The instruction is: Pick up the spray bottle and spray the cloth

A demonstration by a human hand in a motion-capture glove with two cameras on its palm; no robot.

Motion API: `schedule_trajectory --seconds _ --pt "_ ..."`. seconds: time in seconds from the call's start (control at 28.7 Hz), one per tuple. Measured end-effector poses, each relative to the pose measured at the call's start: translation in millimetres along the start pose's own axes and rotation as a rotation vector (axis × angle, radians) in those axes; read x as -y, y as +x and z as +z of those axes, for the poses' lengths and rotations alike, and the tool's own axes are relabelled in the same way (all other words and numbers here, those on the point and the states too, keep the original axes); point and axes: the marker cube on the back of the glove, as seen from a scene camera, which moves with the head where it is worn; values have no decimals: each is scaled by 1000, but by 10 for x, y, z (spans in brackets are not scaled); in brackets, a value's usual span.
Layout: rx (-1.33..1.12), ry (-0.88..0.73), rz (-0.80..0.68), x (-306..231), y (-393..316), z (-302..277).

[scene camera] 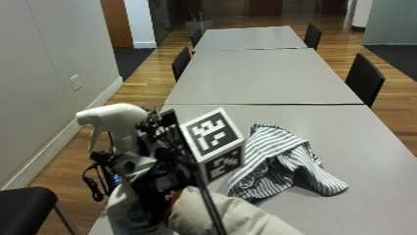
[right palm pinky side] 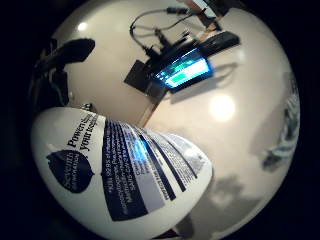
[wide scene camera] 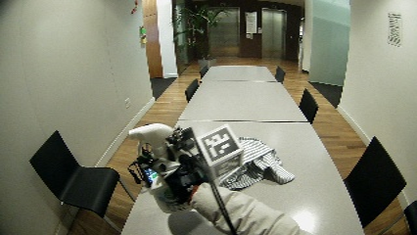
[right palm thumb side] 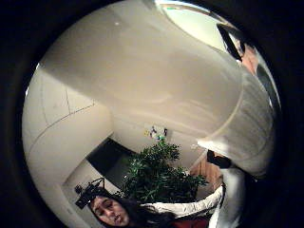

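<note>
Holding the spray bottle [scene camera: 120, 147] upright above the desk's [scene camera: 365, 161] near-left corner, my right hand's grip [scene camera: 163, 188] is wrapping its neck; nozzle is facing left, striped cloth [scene camera: 283, 164] is lying crumpled just beside it

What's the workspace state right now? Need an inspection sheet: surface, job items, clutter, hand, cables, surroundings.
Surface: long grey table, further tables set end to end behind it.
Job items: white spray bottle lifted at the table's near left edge, nozzle pointing left, away from the cloth; its label fills much of the little-finger palm view. Striped cloth lies crumpled on the table, to the right of the bottle.
Clutter: nothing seen.
Hand: right hand is on the bottle below the trigger head, mostly hidden by its rig; finger positions cannot be told.
Cables: nothing seen on the table.
Surroundings: black chairs along both sides, wood floor, a plant at the room's far end.
</note>
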Motion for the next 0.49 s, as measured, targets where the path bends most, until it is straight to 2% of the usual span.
schedule_trajectory --seconds 0.28,0.49 --pt "-23 -44 5 102 389 464" --pt "-97 -236 34 -93 411 316"
